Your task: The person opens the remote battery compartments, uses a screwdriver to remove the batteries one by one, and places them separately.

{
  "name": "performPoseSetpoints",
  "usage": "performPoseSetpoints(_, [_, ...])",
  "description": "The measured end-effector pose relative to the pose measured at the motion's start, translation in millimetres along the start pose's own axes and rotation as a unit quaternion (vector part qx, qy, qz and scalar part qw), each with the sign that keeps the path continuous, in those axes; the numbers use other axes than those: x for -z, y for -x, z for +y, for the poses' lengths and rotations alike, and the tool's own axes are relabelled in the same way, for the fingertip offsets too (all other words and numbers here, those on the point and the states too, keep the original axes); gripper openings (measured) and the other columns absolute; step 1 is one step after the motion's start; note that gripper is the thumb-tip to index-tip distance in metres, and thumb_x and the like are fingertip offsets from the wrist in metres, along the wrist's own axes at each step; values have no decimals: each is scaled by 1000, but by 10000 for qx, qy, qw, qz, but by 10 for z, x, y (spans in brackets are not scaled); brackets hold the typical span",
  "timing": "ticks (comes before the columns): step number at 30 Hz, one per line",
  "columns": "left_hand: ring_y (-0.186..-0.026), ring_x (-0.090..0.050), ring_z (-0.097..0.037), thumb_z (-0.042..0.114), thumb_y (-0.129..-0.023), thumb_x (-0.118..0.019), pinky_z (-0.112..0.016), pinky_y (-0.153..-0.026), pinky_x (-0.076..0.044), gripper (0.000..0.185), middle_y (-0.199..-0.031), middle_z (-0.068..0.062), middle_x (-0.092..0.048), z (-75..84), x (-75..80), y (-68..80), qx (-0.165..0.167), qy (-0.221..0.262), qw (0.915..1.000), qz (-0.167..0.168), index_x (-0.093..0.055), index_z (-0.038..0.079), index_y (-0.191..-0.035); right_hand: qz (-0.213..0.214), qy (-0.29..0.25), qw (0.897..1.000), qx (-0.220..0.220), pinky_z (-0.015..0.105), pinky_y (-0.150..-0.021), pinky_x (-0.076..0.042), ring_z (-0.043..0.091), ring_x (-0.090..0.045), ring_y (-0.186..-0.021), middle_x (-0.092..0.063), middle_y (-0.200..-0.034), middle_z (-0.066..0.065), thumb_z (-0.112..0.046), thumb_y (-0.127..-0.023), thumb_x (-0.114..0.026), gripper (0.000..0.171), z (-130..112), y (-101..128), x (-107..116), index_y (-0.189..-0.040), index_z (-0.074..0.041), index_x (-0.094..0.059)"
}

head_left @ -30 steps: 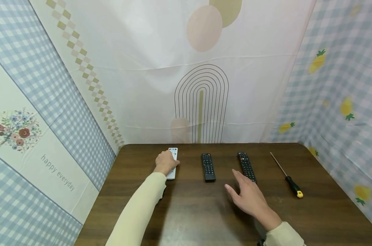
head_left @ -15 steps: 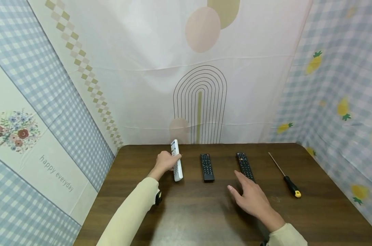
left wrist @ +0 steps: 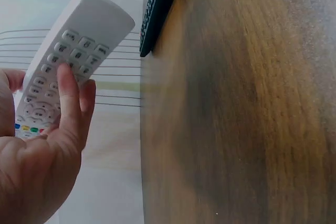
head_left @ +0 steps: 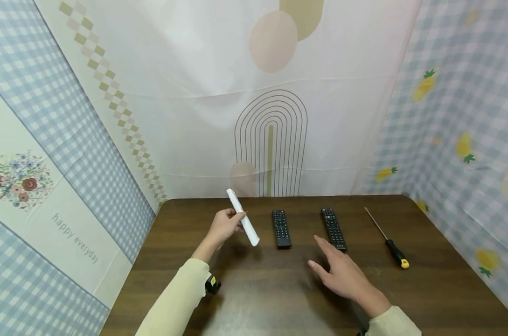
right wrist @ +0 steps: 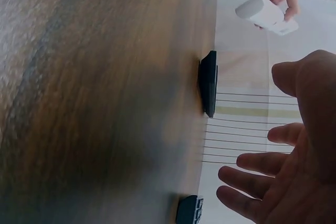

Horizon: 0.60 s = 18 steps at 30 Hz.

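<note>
Legible text in the scene: one printed phrase.
The floral wall cloth [head_left: 35,219] on the left carries the words "happy everyday" in grey lowercase, running on a slant just below and right of its flower bouquet print [head_left: 20,179]. Button markings on the white remote [left wrist: 68,66] and on the two black remotes [head_left: 281,227] [head_left: 333,228] are too small or blurred to read.
</note>
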<state>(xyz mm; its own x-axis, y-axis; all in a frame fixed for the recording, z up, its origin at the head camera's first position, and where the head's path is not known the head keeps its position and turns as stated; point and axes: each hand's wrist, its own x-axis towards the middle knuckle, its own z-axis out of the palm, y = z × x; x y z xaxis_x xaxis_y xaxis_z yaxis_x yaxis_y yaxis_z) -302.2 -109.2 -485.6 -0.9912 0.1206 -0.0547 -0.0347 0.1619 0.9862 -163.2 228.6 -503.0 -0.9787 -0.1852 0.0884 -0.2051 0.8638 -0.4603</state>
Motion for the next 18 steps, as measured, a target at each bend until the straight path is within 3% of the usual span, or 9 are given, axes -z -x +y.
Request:
performPoseSetpoints(8, [-91,-77,-20,11,-106,-62,-55,-101,-61,34,-119,-27,-72,-64,40,95,-220,398,9987,-238,-61,-12,-130,-37,-5,10000,24,68,-118,-43,45,-47,-152,-39,-172,19,-47,-108,-61,76,-21,3,7,-170,-17,-29])
performPoseSetpoints(14, [-94,-76,-23,4,-105,-57,-51,-97,-63,33,-119,-30,-69,-110,66,121,-268,793,9957,-387,-55,-17,-130,-8,-6,10000,44,68,-118,-43,45,-47,-152,-39,-172,18,-48,-108,-61,76,-40,14,19,-170,-17,-29])
performPoseSetpoints(18, [-96,-75,-22,3,-105,-55,-47,-95,-65,33,-121,-32,-68,-130,75,121,-291,780,9962,-269,-55,-17,-132,13,-2,10000,61,67,-118,-44,45,-48,-152,-40,-171,18,-49,-108,-61,76,-45,17,21,-169,-16,-30])
